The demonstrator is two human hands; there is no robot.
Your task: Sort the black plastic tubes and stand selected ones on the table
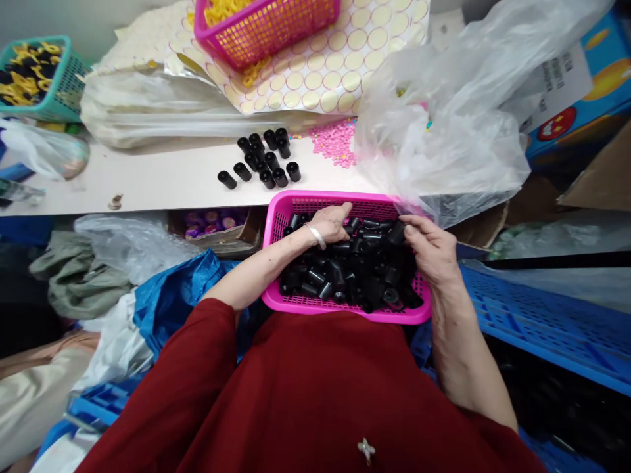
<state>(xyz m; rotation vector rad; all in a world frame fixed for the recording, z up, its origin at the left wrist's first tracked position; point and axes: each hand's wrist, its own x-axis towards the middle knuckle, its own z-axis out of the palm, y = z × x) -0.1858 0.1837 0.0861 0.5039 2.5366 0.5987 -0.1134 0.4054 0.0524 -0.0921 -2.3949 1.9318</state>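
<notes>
A pink plastic basket (345, 315) sits in front of my body, against the edge of the worktop, full of short black plastic cylinders (338, 272). My left hand (332, 223) reaches into its far left part, thumb stretched out, the other fingertips partly hidden among the cylinders. At the right rim, my right hand (431, 246) has its fingers curled together, with a black cylinder (396, 234) at the fingertips. On the worktop beyond the basket stand several more black cylinders (266, 179) in a loose cluster.
Small pink beads (338, 141) lie beside a clear plastic bag (444, 131). Behind stand a pink basket of yellow pieces (269, 33) and a green basket (69, 79). A sheet with round stickers (315, 79) covers the back. Blue crates (542, 322) are at right.
</notes>
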